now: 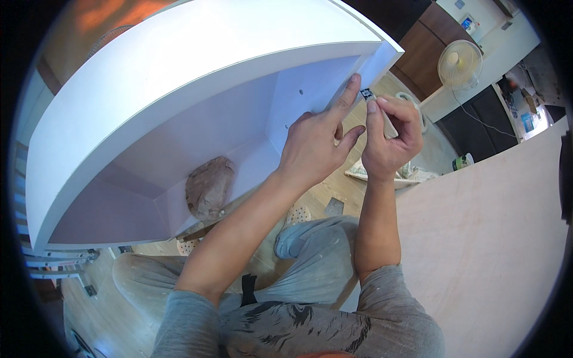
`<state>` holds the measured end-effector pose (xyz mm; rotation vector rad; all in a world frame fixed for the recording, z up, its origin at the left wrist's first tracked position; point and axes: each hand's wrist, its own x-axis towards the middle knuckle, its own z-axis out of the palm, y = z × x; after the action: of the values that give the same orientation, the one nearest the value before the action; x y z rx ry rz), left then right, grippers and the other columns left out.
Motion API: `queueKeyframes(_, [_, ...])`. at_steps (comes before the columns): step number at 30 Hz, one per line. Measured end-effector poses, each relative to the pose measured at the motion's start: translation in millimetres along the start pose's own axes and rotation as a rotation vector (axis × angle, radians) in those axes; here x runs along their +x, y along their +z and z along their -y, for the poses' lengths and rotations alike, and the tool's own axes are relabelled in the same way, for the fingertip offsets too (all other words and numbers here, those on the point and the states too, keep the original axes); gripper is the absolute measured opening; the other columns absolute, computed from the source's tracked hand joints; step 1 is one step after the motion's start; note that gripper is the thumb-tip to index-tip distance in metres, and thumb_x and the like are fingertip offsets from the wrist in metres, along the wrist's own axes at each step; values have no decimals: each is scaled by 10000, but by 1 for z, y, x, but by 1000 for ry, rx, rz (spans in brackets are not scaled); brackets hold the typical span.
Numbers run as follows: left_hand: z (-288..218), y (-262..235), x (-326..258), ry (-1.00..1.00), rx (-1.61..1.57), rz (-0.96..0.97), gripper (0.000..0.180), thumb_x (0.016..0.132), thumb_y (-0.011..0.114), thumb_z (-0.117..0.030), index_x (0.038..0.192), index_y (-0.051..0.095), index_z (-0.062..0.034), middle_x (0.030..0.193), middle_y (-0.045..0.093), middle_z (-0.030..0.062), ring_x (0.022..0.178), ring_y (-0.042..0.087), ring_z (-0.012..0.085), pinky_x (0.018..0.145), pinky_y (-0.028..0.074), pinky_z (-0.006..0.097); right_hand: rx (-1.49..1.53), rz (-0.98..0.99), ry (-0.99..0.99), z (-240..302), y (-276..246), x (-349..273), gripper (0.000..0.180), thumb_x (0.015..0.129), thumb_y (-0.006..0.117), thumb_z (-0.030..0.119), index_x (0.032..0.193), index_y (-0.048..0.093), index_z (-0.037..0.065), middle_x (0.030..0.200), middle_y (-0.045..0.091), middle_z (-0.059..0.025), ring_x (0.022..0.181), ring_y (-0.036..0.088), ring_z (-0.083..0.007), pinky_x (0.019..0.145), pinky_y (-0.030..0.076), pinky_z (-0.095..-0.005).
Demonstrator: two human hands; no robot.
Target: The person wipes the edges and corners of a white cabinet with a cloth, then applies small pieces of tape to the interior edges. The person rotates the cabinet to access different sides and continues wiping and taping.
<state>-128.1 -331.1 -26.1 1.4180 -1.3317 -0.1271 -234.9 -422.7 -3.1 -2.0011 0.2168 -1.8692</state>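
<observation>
A white open-fronted cabinet (119, 107) lies tilted before me, its inside facing me. My left hand (316, 140) reaches over its right end, index finger stretched along the side panel's edge and thumb apart. Nothing shows in its grip. Just right of that fingertip, outside the panel, my right hand (391, 134) pinches a slim pale-handled tool (390, 126) with a small black end, pointing up toward the panel edge. The tool's exact kind is unclear, and my fingers cover part of its handle. Whether its tip touches the panel I cannot tell.
A crumpled brown bag-like bundle (209, 186) sits inside the cabinet near its lower edge. At right lies a broad pale board (483, 238). A standing fan (459, 62), a small tub (462, 161) and white-and-green sacks (412, 173) are beyond. Metal rails (54, 262) stand at lower left.
</observation>
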Motion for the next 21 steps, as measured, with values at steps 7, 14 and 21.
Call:
queueKeyframes(7, [12, 1, -25, -273, -184, 62, 739, 895, 798, -140, 1572, 510, -213, 764, 632, 54, 657, 525, 100, 731, 498, 249, -11, 27, -8, 1, -1, 0, 184, 854, 757, -103, 987, 700, 8, 984, 711, -108, 858, 662, -123, 758, 529, -239])
queueKeyframes(14, [-1, -8, -22, -153, -233, -25, 771, 886, 773, -126, 1591, 477, -227, 715, 614, 44, 647, 533, 109, 705, 498, 268, -27, 12, 14, 2, 5, -2, 168, 852, 766, -101, 970, 702, 0, 962, 714, -105, 845, 663, -127, 757, 528, -244])
queueKeyframes(21, [1, -9, -13, -114, -65, 31, 793, 892, 736, -145, 1617, 429, -243, 729, 643, 61, 635, 600, 231, 699, 538, 330, -68, 9, -20, -2, 6, 0, 167, 842, 779, -99, 968, 726, -3, 943, 728, -112, 835, 679, -146, 750, 535, -257])
